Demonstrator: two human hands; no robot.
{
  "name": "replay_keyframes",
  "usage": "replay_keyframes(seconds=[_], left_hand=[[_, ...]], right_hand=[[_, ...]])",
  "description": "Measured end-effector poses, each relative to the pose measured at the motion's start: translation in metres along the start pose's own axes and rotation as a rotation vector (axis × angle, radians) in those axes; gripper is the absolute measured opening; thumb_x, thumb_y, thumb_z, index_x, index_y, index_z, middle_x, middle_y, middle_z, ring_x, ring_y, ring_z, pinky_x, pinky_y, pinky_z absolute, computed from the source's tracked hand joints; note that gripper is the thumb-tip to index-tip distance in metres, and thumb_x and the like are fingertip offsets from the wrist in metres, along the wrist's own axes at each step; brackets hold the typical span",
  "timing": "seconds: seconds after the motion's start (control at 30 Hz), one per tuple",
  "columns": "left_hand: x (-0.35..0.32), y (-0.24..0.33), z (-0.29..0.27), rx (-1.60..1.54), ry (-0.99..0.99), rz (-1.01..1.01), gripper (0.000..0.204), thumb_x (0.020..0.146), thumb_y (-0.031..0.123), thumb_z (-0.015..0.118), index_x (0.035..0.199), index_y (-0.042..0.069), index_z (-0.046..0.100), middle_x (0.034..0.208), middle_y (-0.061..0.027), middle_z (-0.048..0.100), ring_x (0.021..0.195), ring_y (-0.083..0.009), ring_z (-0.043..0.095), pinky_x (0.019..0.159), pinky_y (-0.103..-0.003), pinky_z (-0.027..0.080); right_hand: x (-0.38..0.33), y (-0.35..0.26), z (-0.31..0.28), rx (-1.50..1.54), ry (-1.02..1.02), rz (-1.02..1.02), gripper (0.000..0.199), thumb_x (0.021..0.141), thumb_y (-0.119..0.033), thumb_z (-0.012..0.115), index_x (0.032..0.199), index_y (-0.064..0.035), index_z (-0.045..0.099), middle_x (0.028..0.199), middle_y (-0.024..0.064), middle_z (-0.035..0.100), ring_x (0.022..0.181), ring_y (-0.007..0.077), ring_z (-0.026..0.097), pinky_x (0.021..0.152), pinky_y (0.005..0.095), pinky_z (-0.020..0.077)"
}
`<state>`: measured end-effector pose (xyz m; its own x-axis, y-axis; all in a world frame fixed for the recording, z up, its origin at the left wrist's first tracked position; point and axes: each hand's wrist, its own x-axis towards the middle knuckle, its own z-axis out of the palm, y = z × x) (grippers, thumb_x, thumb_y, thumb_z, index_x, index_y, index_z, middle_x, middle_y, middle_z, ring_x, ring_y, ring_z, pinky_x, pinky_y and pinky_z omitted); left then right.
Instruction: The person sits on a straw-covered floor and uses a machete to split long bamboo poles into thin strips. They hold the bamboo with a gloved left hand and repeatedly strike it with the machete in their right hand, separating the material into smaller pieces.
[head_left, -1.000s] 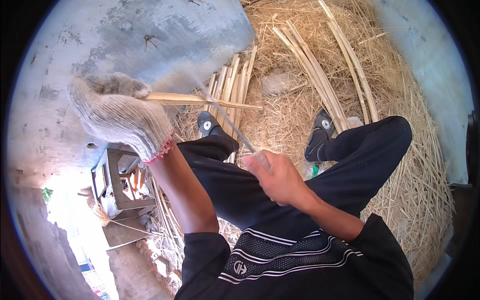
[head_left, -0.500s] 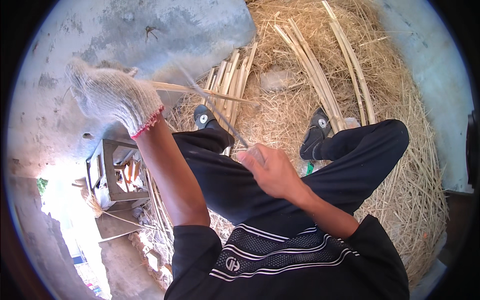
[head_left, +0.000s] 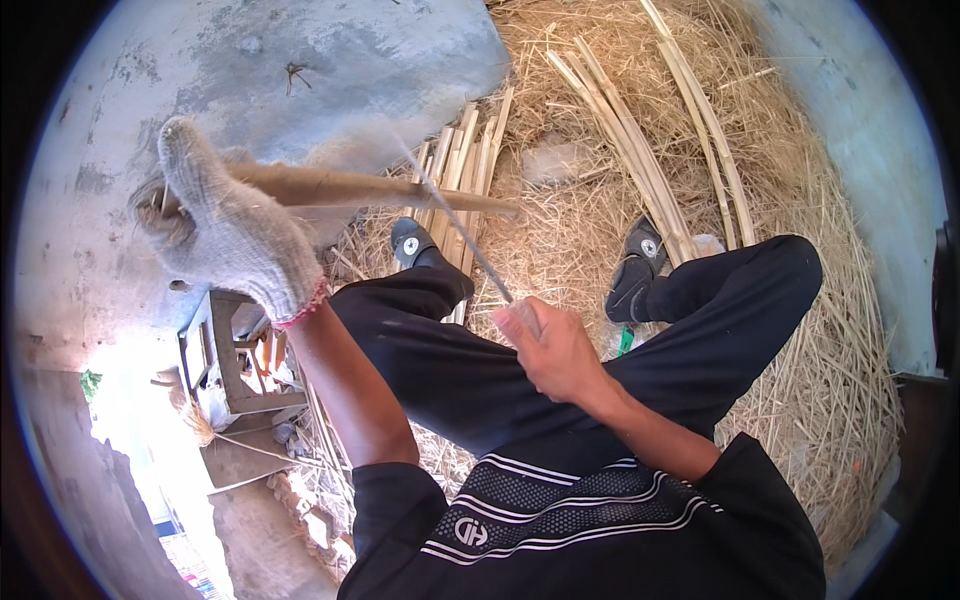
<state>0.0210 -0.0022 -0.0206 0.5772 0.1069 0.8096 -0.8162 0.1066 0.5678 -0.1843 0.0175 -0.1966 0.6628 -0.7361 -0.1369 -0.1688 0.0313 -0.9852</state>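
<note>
My left hand [head_left: 235, 225], in a whitish knitted glove with a red cuff, is closed round one end of a bamboo strip [head_left: 350, 190]. Its thumb sticks up. The strip stretches rightward, blurred near the glove, and its far end tapers over the straw. Bare and wrapped round a handle, my right hand [head_left: 555, 350] holds a long thin-looking knife [head_left: 475, 252]. The grey blade slants up and left, crossing the strip in the picture; its upper part is blurred. Whether blade and strip touch, I cannot tell.
Several split bamboo strips [head_left: 462, 165] lie beyond my left shoe [head_left: 412, 240]. More strips [head_left: 630, 145] lean past my right shoe [head_left: 637, 262]. Straw [head_left: 820, 330] covers the floor. A patchy wall [head_left: 390, 60] rises at the left, above a wooden stool-like frame [head_left: 235, 350].
My left hand has turned and its thumb has come up; the strip now shows broader. My right hand and the knife have shifted slightly right and down.
</note>
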Motion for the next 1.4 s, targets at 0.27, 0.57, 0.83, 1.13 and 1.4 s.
replay_keyframes(seconds=[0.27,0.57,0.83,1.13,1.4], left_hand=[[0.002,-0.011,0.012,-0.035,0.164,0.002,0.028,0.081,0.022,0.077,0.074,0.005,0.055,0.067,-0.0036,0.057,0.058,-0.0119,0.053,0.055,-0.026,0.046],[0.010,-0.018,0.009,-0.377,-0.055,-0.167,0.014,0.073,0.004,0.064,0.073,0.007,0.051,0.065,-0.0043,0.052,0.053,-0.0148,0.052,0.046,-0.029,0.044],[0.025,-0.039,0.013,-0.275,-0.011,-0.131,0.012,0.071,0.003,0.065,0.074,0.004,0.053,0.068,-0.0057,0.055,0.055,-0.0164,0.055,0.047,-0.028,0.045],[0.017,-0.021,0.023,-0.222,0.056,-0.156,0.013,0.073,0.002,0.064,0.069,0.006,0.053,0.064,-0.0033,0.055,0.049,-0.0119,0.051,0.045,-0.025,0.042],[0.027,-0.035,0.021,-0.015,0.107,-0.087,0.013,0.074,0.009,0.066,0.068,0.004,0.055,0.064,-0.0050,0.054,0.051,-0.0139,0.049,0.051,-0.031,0.043]], right_hand=[[0.016,0.028,0.010,0.128,-0.095,0.334,0.053,0.098,-0.046,0.050,0.085,0.0055,0.057,0.056,0.0172,0.057,0.045,0.0273,0.060,0.043,0.0372,0.0461],[0.007,0.001,0.002,0.705,-0.353,0.351,0.054,0.095,-0.060,0.047,0.079,-0.0090,0.042,0.053,-0.0005,0.040,0.037,0.0087,0.038,0.035,0.0269,0.0383],[0.005,0.024,0.011,0.906,-0.328,0.617,0.061,0.094,-0.067,0.038,0.084,-0.0071,0.042,0.053,-0.0006,0.036,0.035,0.0083,0.032,0.036,0.0279,0.0360],[0.010,0.036,0.016,1.337,-0.462,0.671,0.062,0.092,-0.072,0.035,0.081,-0.0109,0.041,0.050,-0.0037,0.034,0.031,0.0072,0.033,0.034,0.0271,0.0360],[-0.002,0.024,0.028,1.089,-0.455,0.569,0.063,0.093,-0.070,0.036,0.080,-0.0093,0.042,0.050,-0.0022,0.035,0.033,0.0079,0.033,0.035,0.0280,0.0356]])
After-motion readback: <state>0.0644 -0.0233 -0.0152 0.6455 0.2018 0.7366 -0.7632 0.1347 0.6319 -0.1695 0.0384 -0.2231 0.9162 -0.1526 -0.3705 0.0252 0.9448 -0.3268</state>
